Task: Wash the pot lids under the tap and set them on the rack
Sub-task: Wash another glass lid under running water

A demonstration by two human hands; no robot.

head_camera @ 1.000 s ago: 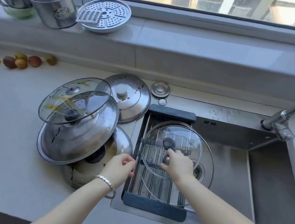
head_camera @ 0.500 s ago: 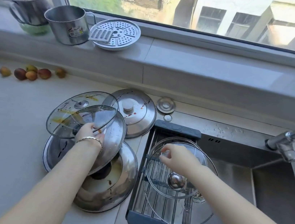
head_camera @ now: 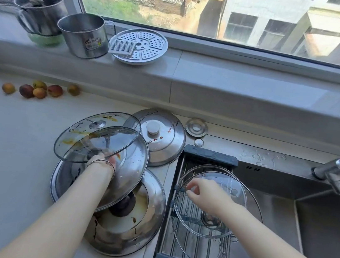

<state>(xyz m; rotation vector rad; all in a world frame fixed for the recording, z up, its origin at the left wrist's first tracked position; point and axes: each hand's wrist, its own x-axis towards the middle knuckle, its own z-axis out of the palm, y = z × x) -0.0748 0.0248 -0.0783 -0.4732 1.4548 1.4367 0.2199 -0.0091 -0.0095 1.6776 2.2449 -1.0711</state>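
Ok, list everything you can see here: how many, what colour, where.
dirty glass lids: two, clear, counter pile top
steel lids: three, silver, counter pile
clean glass lids: two, clear, on rack
rack: one, dark-framed, over sink
sink: one, steel, right
tap: one, chrome, right
fruits: six, red-yellow, counter back
mugs: two, steel, sill
steamer plate: one, silver, sill
left hand: grips a dirty glass lid
right hand: above clean glass lids, grip unclear

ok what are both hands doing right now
left hand: holding the dirty glass lid
right hand: fingers curled over a clean lid on the rack, grip cannot be told
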